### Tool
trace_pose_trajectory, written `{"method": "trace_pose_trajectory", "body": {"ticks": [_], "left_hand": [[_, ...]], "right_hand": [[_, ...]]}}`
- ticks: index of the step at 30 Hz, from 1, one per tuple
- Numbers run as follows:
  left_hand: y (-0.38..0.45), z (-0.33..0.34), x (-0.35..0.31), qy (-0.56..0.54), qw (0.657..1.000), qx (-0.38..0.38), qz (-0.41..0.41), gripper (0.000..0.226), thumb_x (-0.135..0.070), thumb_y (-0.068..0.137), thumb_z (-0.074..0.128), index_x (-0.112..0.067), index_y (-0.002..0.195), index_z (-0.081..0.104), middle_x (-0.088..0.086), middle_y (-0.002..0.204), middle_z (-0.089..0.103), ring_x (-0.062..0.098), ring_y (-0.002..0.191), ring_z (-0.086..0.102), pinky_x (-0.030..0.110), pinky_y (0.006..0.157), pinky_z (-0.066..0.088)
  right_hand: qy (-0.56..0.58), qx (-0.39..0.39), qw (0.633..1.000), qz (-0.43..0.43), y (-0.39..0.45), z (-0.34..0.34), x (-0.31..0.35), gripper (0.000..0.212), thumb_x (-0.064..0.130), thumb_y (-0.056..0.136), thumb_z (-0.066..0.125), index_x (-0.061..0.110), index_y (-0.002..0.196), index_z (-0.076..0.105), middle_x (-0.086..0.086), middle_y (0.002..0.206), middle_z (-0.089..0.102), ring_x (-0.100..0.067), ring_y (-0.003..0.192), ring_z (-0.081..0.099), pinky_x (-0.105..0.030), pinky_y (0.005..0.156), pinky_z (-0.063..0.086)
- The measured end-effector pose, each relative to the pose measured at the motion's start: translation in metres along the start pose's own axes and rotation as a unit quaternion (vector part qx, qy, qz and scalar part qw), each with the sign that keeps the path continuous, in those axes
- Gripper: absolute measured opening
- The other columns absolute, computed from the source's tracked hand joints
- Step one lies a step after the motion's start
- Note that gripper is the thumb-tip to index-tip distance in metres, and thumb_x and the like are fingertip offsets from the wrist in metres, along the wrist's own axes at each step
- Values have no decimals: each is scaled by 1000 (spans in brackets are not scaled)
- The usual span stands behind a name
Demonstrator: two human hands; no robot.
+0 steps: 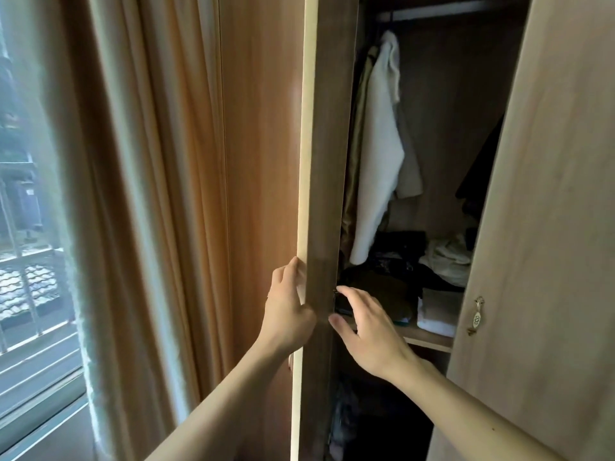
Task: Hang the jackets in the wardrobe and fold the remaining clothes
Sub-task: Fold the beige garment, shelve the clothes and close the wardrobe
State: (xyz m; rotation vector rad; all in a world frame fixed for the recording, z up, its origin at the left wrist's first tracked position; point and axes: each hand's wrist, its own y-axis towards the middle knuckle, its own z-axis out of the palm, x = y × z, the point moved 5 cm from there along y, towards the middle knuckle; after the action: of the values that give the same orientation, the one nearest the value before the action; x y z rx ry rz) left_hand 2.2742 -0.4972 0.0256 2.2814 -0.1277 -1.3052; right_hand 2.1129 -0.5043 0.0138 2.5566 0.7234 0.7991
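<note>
The wardrobe stands open in front of me. My left hand (288, 306) grips the edge of the left wardrobe door (321, 161), fingers curled round its pale rim. My right hand (364, 322) hovers beside the door's inner face, fingers spread and loosely bent, holding nothing. Inside, a white jacket (379, 154) hangs from the rail (442, 11) with an olive garment behind it. Folded dark and white clothes (412, 281) lie piled on the wardrobe shelf (429, 337).
The right wardrobe door (549, 227) stands ajar, with a brass handle (476, 316) on it. Orange curtains (159, 194) hang to the left, next to a window (30, 244) with a street outside. More dark clothing sits below the shelf.
</note>
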Motion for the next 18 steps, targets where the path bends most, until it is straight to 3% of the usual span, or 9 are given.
{"method": "trace_pose_trajectory", "body": {"ticks": [5, 8, 11, 14, 18], "left_hand": [[-5, 16, -13, -15, 999, 19, 45, 83, -25, 65, 59, -30, 145, 35, -19, 124, 41, 1, 108, 44, 16, 87, 40], [-12, 30, -20, -20, 996, 38, 82, 82, -16, 71, 54, -28, 149, 32, -15, 131, 43, 5, 120, 45, 15, 95, 40], [-15, 45, -29, -30, 992, 52, 107, 80, -9, 74, 51, -27, 150, 33, -15, 132, 42, 12, 129, 44, 30, 107, 44], [-15, 61, -41, -62, 988, 75, 123, 79, -7, 73, 51, -28, 147, 35, -26, 125, 42, 5, 126, 45, 24, 107, 40], [-12, 88, -54, -95, 984, 93, 120, 78, 4, 79, 54, -33, 145, 37, -16, 135, 42, 0, 130, 43, 22, 107, 40]], "right_hand": [[-12, -5, 1000, 18, -5, -9, -10, 61, 52, 100, 42, 29, 154, 24, 9, 157, 31, -10, 144, 27, -26, 113, 26], [-7, 1, 999, 33, -12, -11, -21, 65, 54, 99, 43, 36, 155, 15, 12, 159, 26, -9, 145, 27, -30, 114, 31], [-10, 12, 999, 52, -20, -13, -38, 69, 57, 98, 42, 41, 156, 8, 12, 160, 22, -9, 146, 25, -31, 114, 33], [-8, 9, 999, 53, -23, -17, -56, 71, 63, 94, 38, 42, 155, 7, 11, 160, 24, -8, 145, 26, -34, 115, 36], [10, -21, 999, 40, -24, -25, -81, 68, 68, 92, 35, 50, 152, 8, 14, 155, 31, -7, 141, 32, -33, 111, 39]]}}
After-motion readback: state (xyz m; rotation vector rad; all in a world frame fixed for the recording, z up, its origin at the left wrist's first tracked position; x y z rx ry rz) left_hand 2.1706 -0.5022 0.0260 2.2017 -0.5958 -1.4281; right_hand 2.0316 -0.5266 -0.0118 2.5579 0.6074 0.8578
